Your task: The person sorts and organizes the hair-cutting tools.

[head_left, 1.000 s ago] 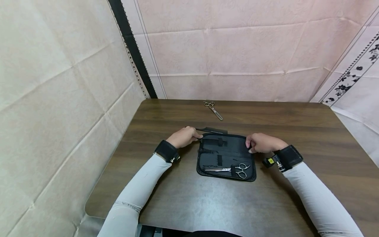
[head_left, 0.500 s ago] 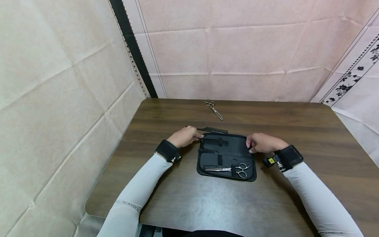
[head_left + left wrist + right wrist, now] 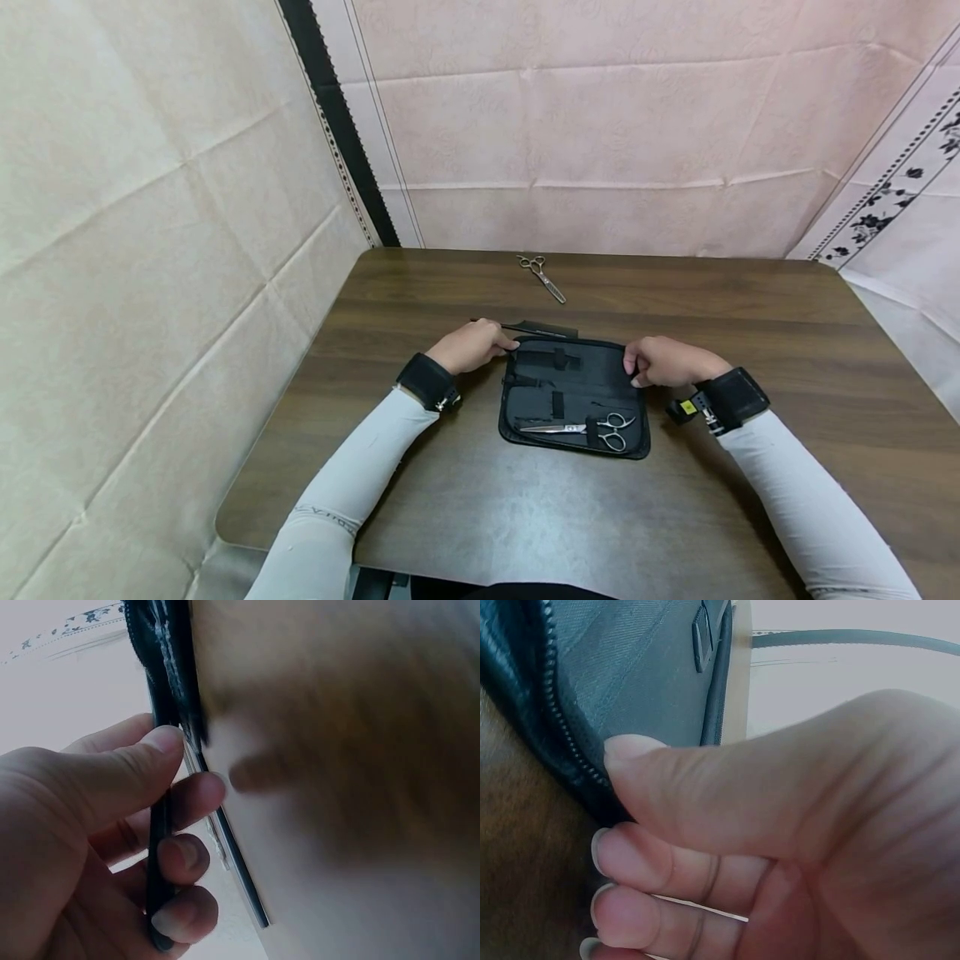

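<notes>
An unfolded black zip case [image 3: 536, 390] lies on the table, and both hands hold its far corners. At the far left corner my left hand [image 3: 471, 346] pinches the edge; in the left wrist view, a narrow black strip [image 3: 157, 862] runs through its curled fingers. My right hand [image 3: 670, 362] grips the far right corner, its thumb [image 3: 697, 787] inside the zipper and the fingers outside. Silver scissors [image 3: 573, 428] sit under a strap in the case's near half. The far half shows bare elastic loops.
Thinning scissors [image 3: 543, 278] lie near the back of the wooden table [image 3: 540, 517]. A flat black piece, perhaps a comb [image 3: 543, 330], lies just beyond the case. Cloth hangs behind and at the left.
</notes>
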The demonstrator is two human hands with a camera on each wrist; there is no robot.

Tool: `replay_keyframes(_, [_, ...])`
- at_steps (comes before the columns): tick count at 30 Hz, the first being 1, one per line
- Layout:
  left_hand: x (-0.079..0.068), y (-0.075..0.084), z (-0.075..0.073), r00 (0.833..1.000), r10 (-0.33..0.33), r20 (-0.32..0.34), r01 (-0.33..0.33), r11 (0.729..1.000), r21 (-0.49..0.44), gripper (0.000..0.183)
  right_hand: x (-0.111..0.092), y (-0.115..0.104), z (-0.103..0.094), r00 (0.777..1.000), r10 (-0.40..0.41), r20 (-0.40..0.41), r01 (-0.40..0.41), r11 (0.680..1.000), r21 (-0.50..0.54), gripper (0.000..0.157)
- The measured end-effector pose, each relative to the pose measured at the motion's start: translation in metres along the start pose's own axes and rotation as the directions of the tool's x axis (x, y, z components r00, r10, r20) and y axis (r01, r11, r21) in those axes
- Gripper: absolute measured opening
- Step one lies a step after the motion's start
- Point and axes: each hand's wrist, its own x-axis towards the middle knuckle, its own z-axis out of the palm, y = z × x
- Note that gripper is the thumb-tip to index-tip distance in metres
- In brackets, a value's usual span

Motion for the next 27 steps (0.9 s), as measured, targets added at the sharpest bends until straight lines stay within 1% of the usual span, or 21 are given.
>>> replay_keyframes(12, [0.002,0.0003,0.0023,1.0,-0.005,0.01,0.005,1.0,0.023,0.033,-0.0007,-0.0023,-0.0001,1.0,0.004,-0.003,-0.004,1.0,0.004,0.012])
replay_keyframes(19, [0.0025,0.0025,0.0017,1.0,-0.013,0.015,0.012,1.0,0.019,0.033,-0.001,-0.0025,0.0002,1.0,0.007,-0.005,-0.007,1.0,0.005,0.012])
replay_keyframes(27, [0.003,0.0015,0.0027,1.0,0.005,0.007,-0.005,1.0,0.029,0.033,-0.0016,-0.003,0.0003,1.0,0.003,-0.004,-0.003,1.0,0.003,0.012])
